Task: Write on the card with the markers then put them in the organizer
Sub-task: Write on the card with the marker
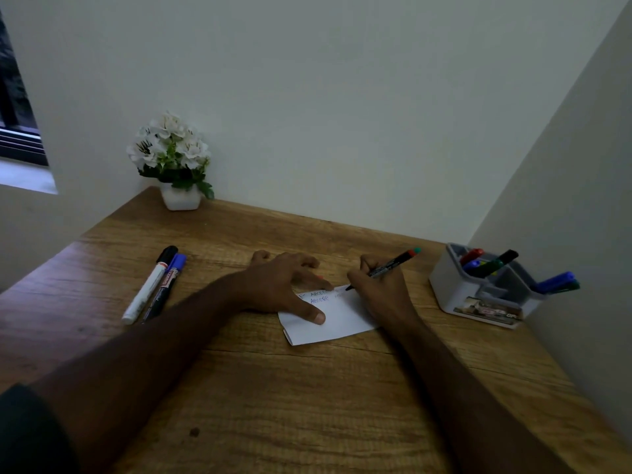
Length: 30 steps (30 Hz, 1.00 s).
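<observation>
A white card (338, 319) lies on the wooden table (273, 388), with lines of letters along its top edge. My left hand (287, 285) presses flat on the card's left part, fingers spread. My right hand (379, 289) grips a black marker (393, 263) with a red and green end, its tip touching the card's upper edge. Two capped markers lie side by side at the left: a white one with a black cap (148, 287) and a dark one with a blue cap (166, 289). The grey organizer (478, 299) stands at the right and holds several markers.
A white pot of white flowers (172, 162) stands at the table's back left corner. Walls close the table at the back and on the right, just behind the organizer. A window opening (17, 114) is at the far left.
</observation>
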Motion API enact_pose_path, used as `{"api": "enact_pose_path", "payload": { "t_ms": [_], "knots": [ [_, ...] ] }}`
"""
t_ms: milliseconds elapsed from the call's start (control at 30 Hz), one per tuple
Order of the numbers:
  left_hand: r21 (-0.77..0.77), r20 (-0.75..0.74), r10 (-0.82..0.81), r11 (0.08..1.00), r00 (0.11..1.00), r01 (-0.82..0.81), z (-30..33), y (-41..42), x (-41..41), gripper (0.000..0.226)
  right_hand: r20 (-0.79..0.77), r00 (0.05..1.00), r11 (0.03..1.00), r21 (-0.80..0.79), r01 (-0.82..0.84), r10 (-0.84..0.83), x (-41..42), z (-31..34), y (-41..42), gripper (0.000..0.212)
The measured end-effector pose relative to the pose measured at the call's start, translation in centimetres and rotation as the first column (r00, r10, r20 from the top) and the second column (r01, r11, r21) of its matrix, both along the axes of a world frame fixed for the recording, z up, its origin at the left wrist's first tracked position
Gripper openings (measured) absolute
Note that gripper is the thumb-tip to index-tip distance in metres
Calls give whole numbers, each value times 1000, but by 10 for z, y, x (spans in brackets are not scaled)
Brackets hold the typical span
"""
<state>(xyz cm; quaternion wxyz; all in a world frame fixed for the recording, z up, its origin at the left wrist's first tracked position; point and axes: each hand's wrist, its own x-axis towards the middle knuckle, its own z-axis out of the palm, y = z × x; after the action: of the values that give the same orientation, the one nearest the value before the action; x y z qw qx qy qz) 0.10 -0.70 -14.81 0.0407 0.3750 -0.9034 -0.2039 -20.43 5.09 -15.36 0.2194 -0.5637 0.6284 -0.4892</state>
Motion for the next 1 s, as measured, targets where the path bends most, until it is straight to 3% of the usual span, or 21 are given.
{"api": "enact_pose_path", "payload": {
  "t_ms": [700, 1000],
  "knots": [
    [0, -20, 3, 1000, 1000, -3, -1, -1, 1, 70, -80, 995, 998, 7, -65, 66, -6, -3, 3, 39],
    [1, -9, 3, 1000, 1000, -3, -2, -1, 1, 70, -85, 995, 998, 6, -56, 57, -6, -2, 4, 29]
  ]
}}
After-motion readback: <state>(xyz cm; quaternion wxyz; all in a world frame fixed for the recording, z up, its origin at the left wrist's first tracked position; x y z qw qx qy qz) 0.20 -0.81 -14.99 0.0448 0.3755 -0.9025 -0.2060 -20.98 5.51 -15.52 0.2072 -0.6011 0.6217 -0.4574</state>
